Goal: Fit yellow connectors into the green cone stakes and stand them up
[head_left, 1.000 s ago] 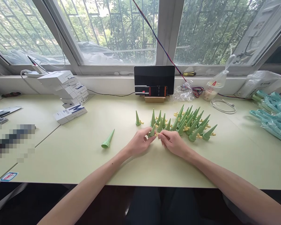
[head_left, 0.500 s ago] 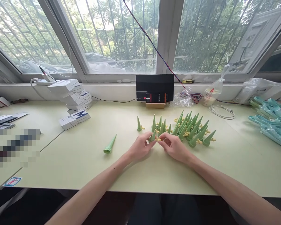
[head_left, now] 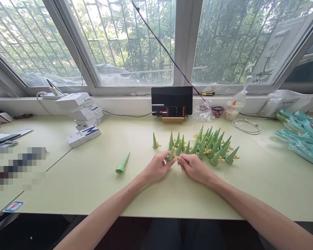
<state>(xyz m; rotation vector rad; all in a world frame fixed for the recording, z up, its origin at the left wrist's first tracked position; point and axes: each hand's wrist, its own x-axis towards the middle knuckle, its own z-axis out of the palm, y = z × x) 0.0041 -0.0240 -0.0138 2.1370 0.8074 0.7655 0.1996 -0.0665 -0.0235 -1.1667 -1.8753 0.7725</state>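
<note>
My left hand (head_left: 158, 166) is closed around the base of a green watering spike (head_left: 171, 155), which points upward. At that spike's side, my right hand (head_left: 192, 166) pinches a small yellow valve (head_left: 175, 158); its fingertips partly hide the piece. Behind and to the right of my hands stands a dense group of similar green spikes (head_left: 207, 144) with yellow valves. One spike (head_left: 155, 141) with its valve stands apart at the group's left. Farther left, a lone green spike (head_left: 123, 164) lies on its side with its open end toward me, no valve visible on it.
White boxes (head_left: 80, 109) are stacked at the back left. A phone (head_left: 173, 111) leans on a dark tablet (head_left: 172, 95) by the window. Along the back right are a bagged drink cup (head_left: 234, 107), a coiled white cable (head_left: 246, 126) and bagged teal plastic pieces (head_left: 302, 139).
The right fingers have closed tighter at the yellow valve and now cover more of it. Both hands stay at nearly the same place; the whole view has shifted slightly.
</note>
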